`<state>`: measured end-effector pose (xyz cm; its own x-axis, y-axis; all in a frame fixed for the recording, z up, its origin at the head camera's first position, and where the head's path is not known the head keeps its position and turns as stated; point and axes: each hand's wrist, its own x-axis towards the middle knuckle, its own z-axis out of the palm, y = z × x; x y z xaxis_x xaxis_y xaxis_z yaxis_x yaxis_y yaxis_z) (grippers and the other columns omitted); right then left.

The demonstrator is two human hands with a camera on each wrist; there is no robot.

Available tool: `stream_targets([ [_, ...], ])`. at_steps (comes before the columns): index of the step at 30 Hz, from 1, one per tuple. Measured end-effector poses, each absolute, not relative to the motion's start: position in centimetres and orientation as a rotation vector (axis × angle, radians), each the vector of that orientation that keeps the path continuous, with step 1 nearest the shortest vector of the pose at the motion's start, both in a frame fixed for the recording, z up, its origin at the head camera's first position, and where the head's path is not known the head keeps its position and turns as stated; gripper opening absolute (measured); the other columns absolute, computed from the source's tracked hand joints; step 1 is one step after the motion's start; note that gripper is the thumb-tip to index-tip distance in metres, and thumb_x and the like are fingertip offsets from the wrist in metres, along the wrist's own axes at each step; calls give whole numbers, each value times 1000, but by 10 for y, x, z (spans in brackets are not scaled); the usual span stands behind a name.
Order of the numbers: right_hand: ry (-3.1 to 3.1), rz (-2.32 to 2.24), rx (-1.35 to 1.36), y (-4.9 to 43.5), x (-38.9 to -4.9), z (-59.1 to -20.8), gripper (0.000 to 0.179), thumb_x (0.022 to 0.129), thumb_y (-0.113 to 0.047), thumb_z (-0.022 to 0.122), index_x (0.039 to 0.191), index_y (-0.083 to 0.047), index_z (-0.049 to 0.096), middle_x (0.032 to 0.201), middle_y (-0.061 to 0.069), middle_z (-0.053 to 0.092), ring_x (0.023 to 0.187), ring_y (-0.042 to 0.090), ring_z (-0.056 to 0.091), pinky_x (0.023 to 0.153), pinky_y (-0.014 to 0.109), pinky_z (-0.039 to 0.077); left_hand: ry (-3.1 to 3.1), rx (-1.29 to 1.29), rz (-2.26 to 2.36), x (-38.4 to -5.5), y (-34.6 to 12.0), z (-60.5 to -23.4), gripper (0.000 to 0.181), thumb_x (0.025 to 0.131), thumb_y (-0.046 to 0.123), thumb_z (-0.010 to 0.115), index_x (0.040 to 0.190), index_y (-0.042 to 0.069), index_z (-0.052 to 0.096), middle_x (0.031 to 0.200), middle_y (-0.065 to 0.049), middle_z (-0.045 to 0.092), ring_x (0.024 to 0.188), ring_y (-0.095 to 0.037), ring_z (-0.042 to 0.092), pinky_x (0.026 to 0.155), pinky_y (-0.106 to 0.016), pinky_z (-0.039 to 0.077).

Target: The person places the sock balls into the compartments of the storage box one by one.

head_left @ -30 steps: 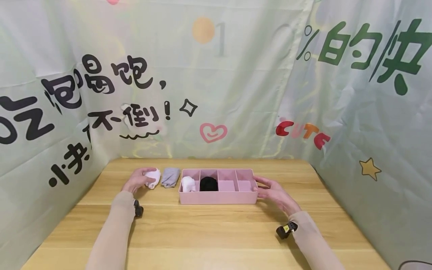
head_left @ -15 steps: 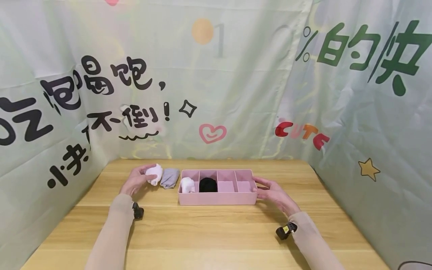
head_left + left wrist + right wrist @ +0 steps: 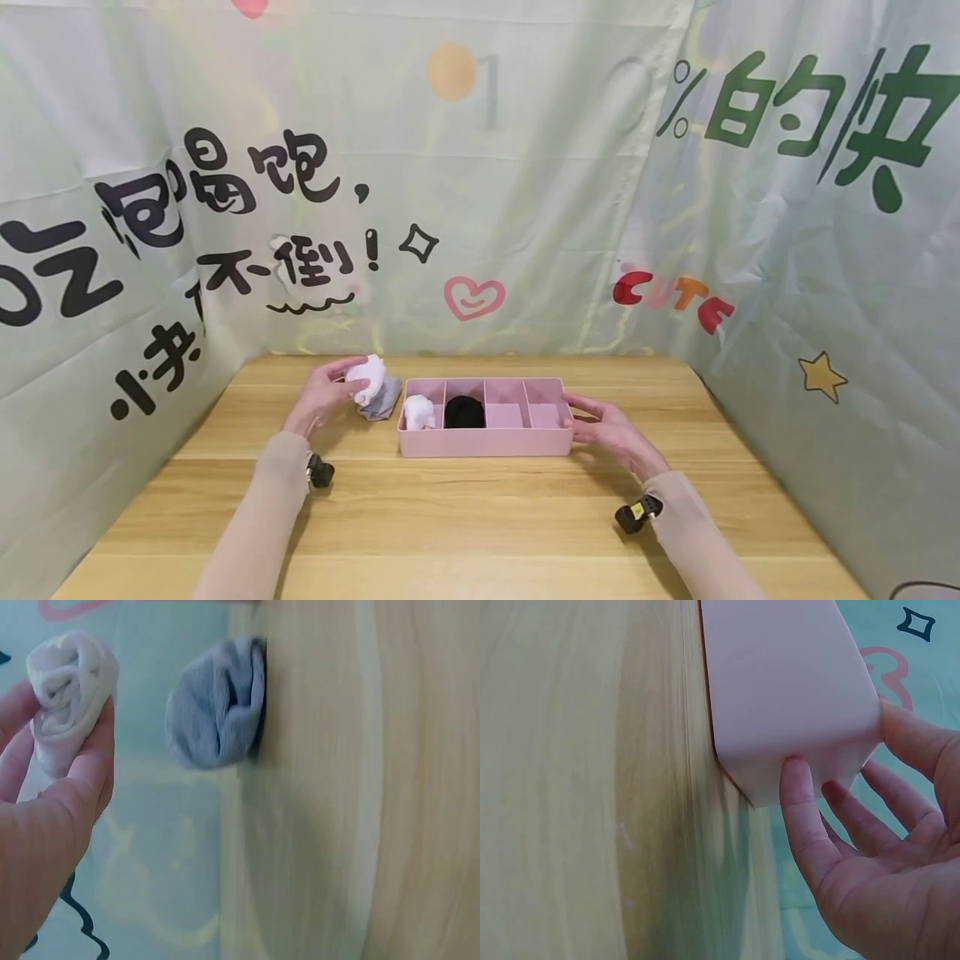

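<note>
In the head view my left hand [image 3: 324, 395] pinches a white rolled sock [image 3: 367, 380] between thumb and fingers, held up off the table. The left wrist view shows the folds of this white sock [image 3: 69, 694] at my fingertips. Just below and to its right lies a grey folded sock [image 3: 386, 398], partly covered by the white one in the head view. A pink divided box [image 3: 486, 442] stands to the right; its left compartment holds another white sock [image 3: 419, 412], and the one beside it a black sock [image 3: 464, 412]. My right hand [image 3: 617, 431] touches the box's right end with slightly bent fingers.
The wooden table [image 3: 480, 517] extends toward me in front of the box. Printed cloth walls [image 3: 540, 208] enclose the back and both sides. Two compartments on the right of the box show their bare pink floors.
My left hand has lifted the white sock off the table and carried it right, over the edge of the grey sock. The right hand stays at the box's end.
</note>
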<state>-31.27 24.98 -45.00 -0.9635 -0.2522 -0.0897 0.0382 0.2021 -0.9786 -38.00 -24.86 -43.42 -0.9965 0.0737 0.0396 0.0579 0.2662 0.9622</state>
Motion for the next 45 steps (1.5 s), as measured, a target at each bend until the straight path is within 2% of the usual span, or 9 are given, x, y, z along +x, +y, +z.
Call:
stream_targets([
  [2,2245,-1841,-205,250,-312,-450,63,95,-8,62,150,1,33,152,30,34,124,35,54,94,40,54,2475,148,1940,-379,-241,-436,58,85,14,76,139,7,55,136,-21,54,95,-7,57,79,-23,55],
  [6,2248,-1834,-205,250,-312,-452,63,95,-9,63,150,0,34,152,29,34,124,37,54,95,41,54,2442,163,2024,-378,-229,-440,54,86,12,76,136,3,57,112,-9,67,84,-5,59,71,-19,53],
  [10,2253,-1824,-193,251,-310,-453,63,95,-10,63,151,-1,34,151,29,36,119,32,58,95,42,53,2414,113,2090,-374,-214,-441,55,85,17,78,134,3,59,98,5,70,76,-3,59,67,-19,51],
  [14,2260,-1821,-196,251,-309,-453,63,95,-10,63,151,-2,34,152,27,36,116,28,61,95,43,53,2373,38,2170,-368,-199,-438,54,84,17,78,133,2,59,97,4,68,77,-4,61,69,-21,53],
  [19,2256,-1818,-208,251,-308,-453,63,96,-10,62,151,-1,33,152,28,34,119,32,58,97,44,52,2298,-39,2242,-368,-189,-437,53,83,11,79,132,0,59,91,5,66,68,-3,56,63,-20,52],
  [24,2246,-1846,-188,252,-309,-453,62,96,-7,61,151,1,33,152,30,34,122,34,56,96,42,53,2246,-43,2313,-372,-178,-438,52,81,10,80,130,1,61,94,3,68,70,-4,60,63,-19,53],
  [33,2226,-1848,-182,252,-312,-450,63,96,-8,61,152,-1,31,151,30,35,115,26,60,94,38,54,2155,0,2444,-367,-150,-433,47,81,3,78,126,-1,64,101,-3,69,73,-7,61,58,-20,53],
  [38,2226,-1856,-201,252,-314,-448,62,96,-7,60,151,0,32,152,30,34,118,28,59,95,39,54,2266,83,2421,-361,-132,-432,48,79,6,81,123,-2,65,114,-13,70,84,-5,62,67,-18,54],
  [45,2236,-1829,-215,250,-313,-451,63,96,-10,62,152,-1,32,152,29,34,118,29,58,96,41,53,2361,282,2350,-348,-109,-432,52,79,1,79,128,-3,62,127,-24,62,85,-6,64,70,-17,55],
])
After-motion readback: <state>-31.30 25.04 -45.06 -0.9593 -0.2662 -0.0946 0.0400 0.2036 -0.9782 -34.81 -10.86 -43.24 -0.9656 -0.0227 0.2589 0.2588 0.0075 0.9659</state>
